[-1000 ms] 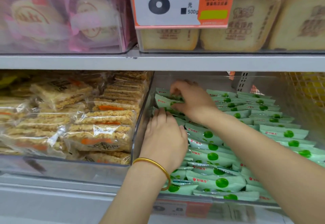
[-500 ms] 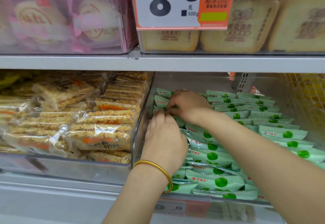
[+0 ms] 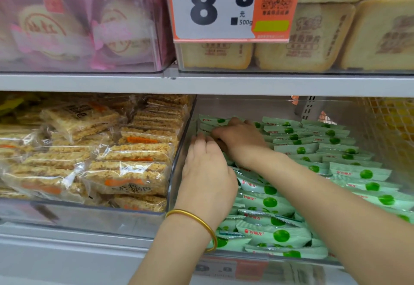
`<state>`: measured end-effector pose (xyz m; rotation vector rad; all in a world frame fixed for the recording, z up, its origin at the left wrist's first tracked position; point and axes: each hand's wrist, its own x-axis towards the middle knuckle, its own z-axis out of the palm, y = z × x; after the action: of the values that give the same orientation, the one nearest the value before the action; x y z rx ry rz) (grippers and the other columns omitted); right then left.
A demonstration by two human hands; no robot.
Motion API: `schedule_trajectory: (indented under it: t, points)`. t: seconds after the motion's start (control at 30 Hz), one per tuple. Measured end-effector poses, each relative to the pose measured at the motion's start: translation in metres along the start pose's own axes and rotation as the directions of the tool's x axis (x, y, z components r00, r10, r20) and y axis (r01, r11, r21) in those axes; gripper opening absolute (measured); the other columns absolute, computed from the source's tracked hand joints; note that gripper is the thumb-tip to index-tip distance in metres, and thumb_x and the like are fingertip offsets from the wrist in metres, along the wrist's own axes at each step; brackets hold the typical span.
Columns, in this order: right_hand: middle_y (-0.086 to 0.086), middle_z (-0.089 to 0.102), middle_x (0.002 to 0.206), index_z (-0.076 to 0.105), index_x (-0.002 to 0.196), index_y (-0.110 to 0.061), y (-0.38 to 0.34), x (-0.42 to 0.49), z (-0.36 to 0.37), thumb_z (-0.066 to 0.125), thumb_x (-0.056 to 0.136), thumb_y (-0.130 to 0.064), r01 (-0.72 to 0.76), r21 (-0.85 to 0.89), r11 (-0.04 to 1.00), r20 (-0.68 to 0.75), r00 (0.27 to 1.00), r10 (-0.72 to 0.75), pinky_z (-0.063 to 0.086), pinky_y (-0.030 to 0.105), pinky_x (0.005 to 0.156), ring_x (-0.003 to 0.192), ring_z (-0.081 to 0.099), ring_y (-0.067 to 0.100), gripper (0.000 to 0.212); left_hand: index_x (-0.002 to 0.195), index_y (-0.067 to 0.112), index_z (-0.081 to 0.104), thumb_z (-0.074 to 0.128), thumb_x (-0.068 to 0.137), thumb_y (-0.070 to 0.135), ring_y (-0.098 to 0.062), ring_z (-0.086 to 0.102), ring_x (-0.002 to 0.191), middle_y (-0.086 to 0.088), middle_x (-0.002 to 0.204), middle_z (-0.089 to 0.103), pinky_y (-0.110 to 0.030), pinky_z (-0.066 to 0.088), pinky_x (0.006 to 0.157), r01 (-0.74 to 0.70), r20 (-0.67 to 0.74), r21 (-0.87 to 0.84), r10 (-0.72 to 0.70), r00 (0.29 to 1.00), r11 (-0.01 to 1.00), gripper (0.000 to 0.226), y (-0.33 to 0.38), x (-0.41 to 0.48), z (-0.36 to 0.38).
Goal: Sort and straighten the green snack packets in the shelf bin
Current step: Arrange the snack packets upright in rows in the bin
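Since a second ago our right hand [image 3: 243, 140] has drawn its fingers [image 3: 218, 132] in. They lay stretched over the back-left packets then; now they are curled down onto them, and we cannot tell whether they pinch one. Our left hand [image 3: 207, 172], with a gold bangle [image 3: 201, 222] at the wrist, has stayed beside the left wall of the clear bin [image 3: 178, 172]. Its fingers [image 3: 199, 143] are straight and together, resting on the packets, tips just beside the right hand's.

The green snack packets [image 3: 275, 235] fill the bin in overlapping rows from the front edge to near the back. Both hands work at the back-left corner. Behind the last row a bare strip runs along the back wall. There is open room between the packets and the shelf [image 3: 291, 84] above. Rice-crisp packets [image 3: 132, 172] press the far side of the left wall.
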<state>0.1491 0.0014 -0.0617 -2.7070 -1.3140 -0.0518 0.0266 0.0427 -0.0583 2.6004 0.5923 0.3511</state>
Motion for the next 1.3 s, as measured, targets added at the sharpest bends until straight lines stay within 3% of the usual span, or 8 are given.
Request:
schedule_trajectory:
  t: [0.1,0.2,0.53,0.73,0.9,1.03,1.17,1.3]
  points:
    - [0.001,0.048,0.093,0.053,0.089,-0.033,0.005,-0.001,-0.004,0.046,0.094,-0.029,0.030,0.116,0.993,0.021,0.999,-0.033,0.037,0.036,0.091,0.106,0.046,0.027,0.010,0.144,0.004,0.020,0.037,0.095,0.012,-0.021,0.004,0.144,-0.010,0.153,0.012,-0.029,0.009,0.116,0.004,0.023,0.035,-0.004,1.000,0.999,0.052,0.001,0.003,0.004]
    - [0.001,0.061,0.106,0.061,0.105,-0.025,0.019,-0.005,-0.013,0.052,0.094,-0.024,-0.003,0.331,0.943,-0.118,0.992,0.045,0.046,0.037,0.091,0.105,0.054,0.022,0.014,0.142,0.003,0.024,0.038,0.094,0.014,-0.023,0.006,0.144,-0.011,0.151,0.015,-0.032,0.012,0.116,-0.022,0.012,0.105,0.021,1.000,0.994,0.050,0.001,0.010,0.010]
    - [-0.001,0.064,0.111,0.071,0.097,-0.026,0.028,0.011,-0.011,0.057,0.091,-0.026,-0.103,0.253,0.962,-0.228,0.960,0.163,0.043,0.038,0.094,0.111,0.049,0.027,0.016,0.145,0.007,0.026,0.027,0.100,0.037,-0.020,0.005,0.146,-0.009,0.158,0.012,-0.038,0.007,0.117,-0.144,0.141,0.306,0.105,0.985,0.941,0.054,-0.006,0.040,0.021]
    - [0.003,0.055,0.117,0.068,0.107,-0.022,0.016,0.027,0.007,0.057,0.091,-0.030,-0.248,-0.010,0.969,-0.260,0.936,0.237,0.036,0.035,0.088,0.117,0.042,0.027,0.021,0.145,0.008,0.027,0.025,0.100,0.038,-0.019,0.008,0.146,-0.008,0.158,0.014,-0.038,0.009,0.116,-0.121,0.151,0.305,0.078,0.986,0.945,0.054,-0.006,0.039,0.021]
    - [-0.001,0.060,0.111,0.070,0.094,-0.025,0.018,0.031,0.007,0.059,0.090,-0.026,-0.220,0.229,0.948,-0.272,0.921,0.279,0.040,0.035,0.092,0.112,0.047,0.026,0.012,0.144,0.008,0.029,0.025,0.100,0.037,-0.019,0.010,0.145,-0.008,0.158,0.014,-0.037,0.009,0.116,-0.117,0.158,0.282,0.074,0.985,0.952,0.053,-0.007,0.037,0.019]
    - [0.000,0.067,0.108,0.069,0.102,-0.017,0.017,0.021,-0.016,0.064,0.088,-0.024,-0.118,0.646,0.754,-0.209,0.923,0.323,0.047,0.034,0.093,0.102,0.060,0.019,0.016,0.140,0.006,0.035,0.029,0.100,0.034,-0.022,0.014,0.144,-0.010,0.156,0.019,-0.037,0.013,0.116,-0.102,0.129,0.231,0.073,0.989,0.968,0.050,-0.007,0.038,0.021]
    - [-0.004,0.063,0.101,0.066,0.104,-0.013,0.014,-0.002,-0.043,0.065,0.088,-0.023,-0.066,0.761,0.645,-0.227,0.905,0.360,0.044,0.023,0.088,0.099,0.059,0.014,0.019,0.116,0.000,0.054,0.045,0.094,0.015,-0.032,0.043,0.118,-0.018,0.130,0.043,-0.035,0.031,0.101,-0.111,-0.230,-0.116,0.082,0.970,0.987,0.027,-0.003,0.032,0.013]
    - [-0.005,0.068,0.090,0.065,0.085,-0.019,0.014,-0.041,-0.050,0.068,0.084,-0.012,0.038,0.949,0.314,-0.187,0.869,0.459,0.052,0.037,0.091,0.095,0.065,0.017,0.008,0.117,0.007,0.051,0.055,0.088,0.004,-0.031,0.042,0.110,-0.014,0.118,0.041,-0.027,0.028,0.093,-0.288,-0.476,-0.175,0.175,0.862,0.941,0.029,0.002,0.010,-0.003]
